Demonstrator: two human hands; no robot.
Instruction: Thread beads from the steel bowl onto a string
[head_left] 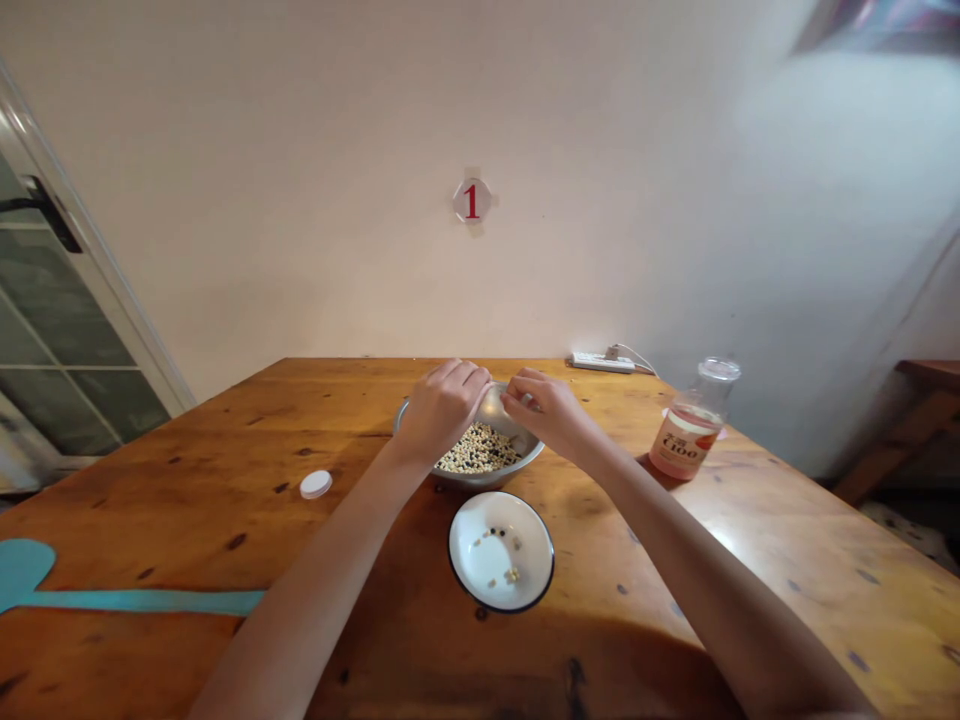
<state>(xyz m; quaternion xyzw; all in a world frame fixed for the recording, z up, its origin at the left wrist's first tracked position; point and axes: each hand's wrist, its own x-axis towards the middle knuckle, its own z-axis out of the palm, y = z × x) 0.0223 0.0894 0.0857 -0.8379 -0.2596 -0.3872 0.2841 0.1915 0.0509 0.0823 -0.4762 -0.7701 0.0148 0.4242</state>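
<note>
A metal bowl (517, 462) full of mixed pale and dark beans (480, 450) stands mid-table. My left hand (442, 405) hovers over its left side with the fingers curled down and closed; what they hold is hidden. My right hand (544, 405) is over the bowl's right rim, fingertips pinched together on something too small to name. In front of the bowl sits a white dish with a dark rim (459, 560) holding a few beans.
A white lid (316, 484) lies on the wooden table (187, 480) to the left. An uncapped bottle with a pink label (691, 425) stands at the right. A power strip (601, 362) lies by the wall. A blue strip (135, 600) is stuck near the left edge.
</note>
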